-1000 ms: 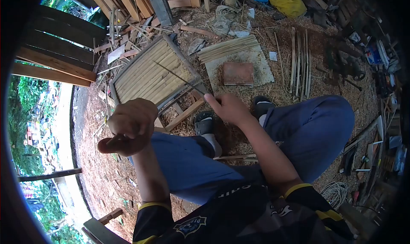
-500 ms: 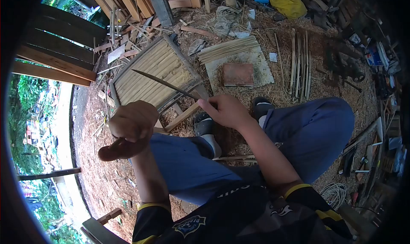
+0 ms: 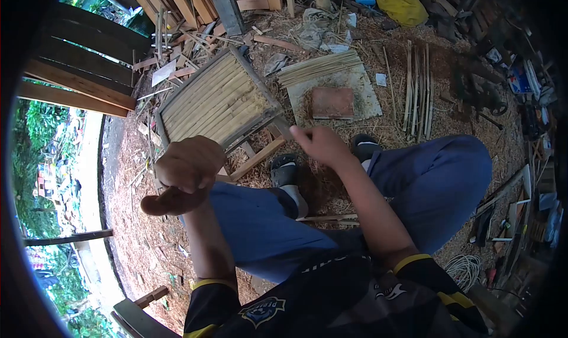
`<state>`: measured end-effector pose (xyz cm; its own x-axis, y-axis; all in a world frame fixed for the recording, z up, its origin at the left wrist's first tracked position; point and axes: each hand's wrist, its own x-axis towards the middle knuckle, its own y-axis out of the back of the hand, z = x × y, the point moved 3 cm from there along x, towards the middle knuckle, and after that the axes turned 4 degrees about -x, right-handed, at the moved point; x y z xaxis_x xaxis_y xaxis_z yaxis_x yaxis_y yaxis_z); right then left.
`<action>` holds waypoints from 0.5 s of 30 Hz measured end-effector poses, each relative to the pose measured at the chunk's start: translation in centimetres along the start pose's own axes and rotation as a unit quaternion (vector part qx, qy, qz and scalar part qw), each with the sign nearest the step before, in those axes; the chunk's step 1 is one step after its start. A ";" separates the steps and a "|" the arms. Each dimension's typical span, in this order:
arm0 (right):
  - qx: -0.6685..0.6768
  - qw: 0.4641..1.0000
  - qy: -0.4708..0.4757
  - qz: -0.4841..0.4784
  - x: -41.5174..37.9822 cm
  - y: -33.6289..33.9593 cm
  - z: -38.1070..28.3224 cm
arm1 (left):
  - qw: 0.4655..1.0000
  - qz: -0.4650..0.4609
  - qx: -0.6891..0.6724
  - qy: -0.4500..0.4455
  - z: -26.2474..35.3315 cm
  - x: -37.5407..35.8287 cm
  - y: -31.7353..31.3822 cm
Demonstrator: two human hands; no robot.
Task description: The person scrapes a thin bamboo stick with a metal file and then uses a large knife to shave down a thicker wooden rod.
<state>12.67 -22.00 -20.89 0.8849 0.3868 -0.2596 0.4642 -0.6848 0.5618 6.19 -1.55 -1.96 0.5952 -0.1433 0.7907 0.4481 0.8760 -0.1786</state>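
Note:
My left hand is raised at the left, above my left leg. Its fingers are curled into a fist, and whatever they hold is hidden. My right hand is in the middle, above my feet, with the fingers curled and the thumb side toward the left. No object can be made out in its grip. Beyond my hands, a framed panel of bamboo slats slants on the ground. A reddish block lies on a pale board, with a bundle of thin sticks at the board's far edge.
Long thin strips lie on the ground at the right. A yellow cloth is at the far right. Planks stand at the left, and coiled cord lies at the lower right. Shavings cover the ground.
The long dark blade that reached left from my right hand over the bamboo panel no longer shows. My left hand has shifted slightly up and right; my right hand has moved little.

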 end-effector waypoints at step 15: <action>-0.090 0.993 -0.079 0.020 0.3 -0.2 1.7 | 0.990 0.120 0.063 0.029 0.5 -0.4 0.2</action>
<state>12.93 -22.81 -22.38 0.9042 0.2500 -0.3463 0.4265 -0.5710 0.7015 5.70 -1.10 -2.00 0.7128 0.0529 0.6994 0.2042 0.9383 -0.2791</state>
